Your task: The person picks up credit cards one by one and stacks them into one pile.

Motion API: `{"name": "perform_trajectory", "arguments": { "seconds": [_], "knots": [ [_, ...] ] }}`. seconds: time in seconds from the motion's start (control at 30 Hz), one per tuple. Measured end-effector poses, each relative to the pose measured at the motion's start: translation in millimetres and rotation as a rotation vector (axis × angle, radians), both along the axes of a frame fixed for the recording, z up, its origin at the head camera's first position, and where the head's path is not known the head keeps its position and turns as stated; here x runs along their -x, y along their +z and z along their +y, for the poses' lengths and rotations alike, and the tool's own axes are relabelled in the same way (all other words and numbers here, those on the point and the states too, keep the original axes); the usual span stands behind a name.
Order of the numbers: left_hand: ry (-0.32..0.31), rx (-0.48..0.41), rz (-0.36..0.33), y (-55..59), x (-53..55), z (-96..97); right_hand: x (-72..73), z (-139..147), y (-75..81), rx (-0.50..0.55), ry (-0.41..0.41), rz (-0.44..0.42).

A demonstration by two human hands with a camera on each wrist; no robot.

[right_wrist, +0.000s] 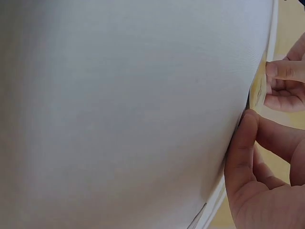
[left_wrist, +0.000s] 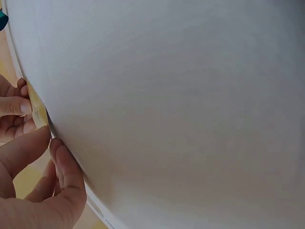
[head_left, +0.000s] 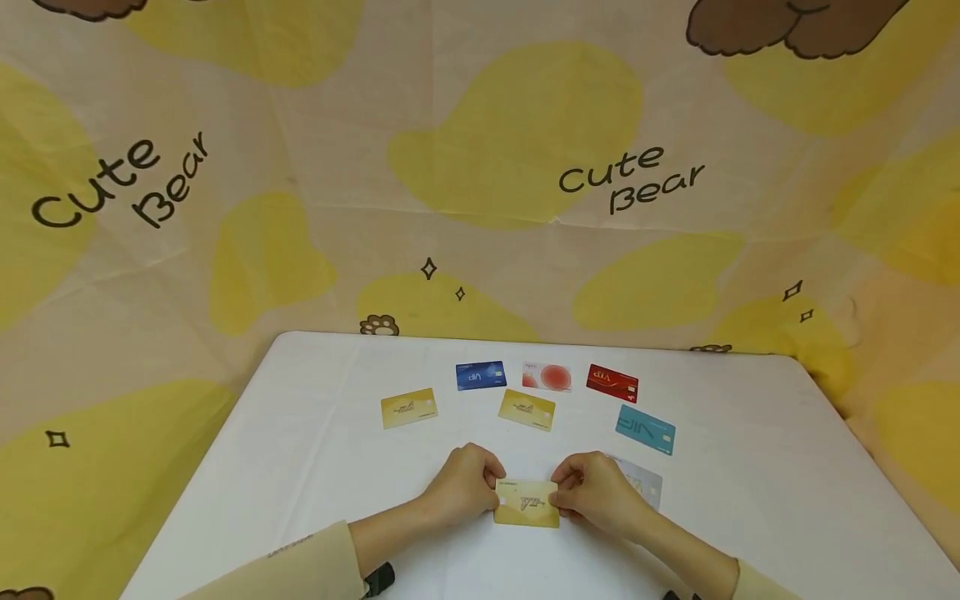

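Between both hands is a gold card (head_left: 527,515), its printing upside down in the head view. My left hand (head_left: 462,486) pinches its left edge between thumb and fingers. The right hand (head_left: 597,492) pinches the opposite edge. In the left wrist view the gold card (left_wrist: 38,107) shows nearly edge-on, with thumbs and fingertips at its ends. The right wrist view also shows the gold card (right_wrist: 259,86) at a steep angle between the fingers. A silver-grey card (head_left: 647,483) lies partly hidden behind the right hand.
On the white table (head_left: 315,467) lie a blue card (head_left: 481,376), a white card with red circles (head_left: 547,377), a red card (head_left: 612,382) and a teal card (head_left: 646,430). Two more gold cards, one on the left (head_left: 408,408) and one central (head_left: 527,410), lie nearer. A patterned cloth (head_left: 480,167) hangs behind.
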State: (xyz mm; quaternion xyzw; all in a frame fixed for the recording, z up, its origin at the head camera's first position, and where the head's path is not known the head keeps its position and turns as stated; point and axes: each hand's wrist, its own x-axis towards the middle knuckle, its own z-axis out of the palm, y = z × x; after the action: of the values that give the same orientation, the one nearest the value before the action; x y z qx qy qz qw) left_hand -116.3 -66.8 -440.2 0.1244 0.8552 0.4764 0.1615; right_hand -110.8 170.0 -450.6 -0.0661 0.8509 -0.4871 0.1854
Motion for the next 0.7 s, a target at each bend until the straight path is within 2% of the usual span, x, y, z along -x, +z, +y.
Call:
{"name": "perform_trajectory", "arguments": {
  "seconds": [0.2,0.5,0.7],
  "knots": [
    [-0.009,0.027,-0.001,-0.2,1.3,1.6,2.1,-0.2,1.6,-0.025,0.047,0.028],
    [-0.018,0.069,0.001,0.3,2.5,4.2,1.6,0.3,3.8,-0.040,0.050,0.041],
    [-0.015,0.066,-0.005,1.1,2.1,2.7,2.2,-1.1,2.0,-0.043,0.064,0.048]
  ]
}}
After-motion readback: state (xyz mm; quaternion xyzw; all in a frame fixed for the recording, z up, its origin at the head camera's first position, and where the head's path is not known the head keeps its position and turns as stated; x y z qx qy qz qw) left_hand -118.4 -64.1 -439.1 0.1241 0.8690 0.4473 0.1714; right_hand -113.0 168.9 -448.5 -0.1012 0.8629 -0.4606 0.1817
